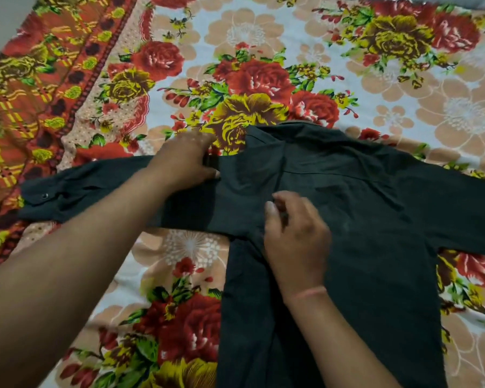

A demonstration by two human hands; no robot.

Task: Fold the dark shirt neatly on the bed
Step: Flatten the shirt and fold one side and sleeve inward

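Observation:
The dark shirt [356, 208] lies back-up on the flowered bedsheet [235, 37], collar at the far side, body running toward me. Its left sleeve [76, 189] stretches out to the left, a buttoned cuff at its end. The right sleeve runs off the frame's right edge. My left hand [184, 161] grips the cloth at the left shoulder, fingers curled around the edge. My right hand [294, 233] pinches a fold of the shirt near the left armpit seam. A pinkish thread circles that wrist.
The sheet has a red and orange patterned border [34, 88] along the left side. A pale wall or floor strip [0, 21] shows at the top left corner beyond the bed's edge.

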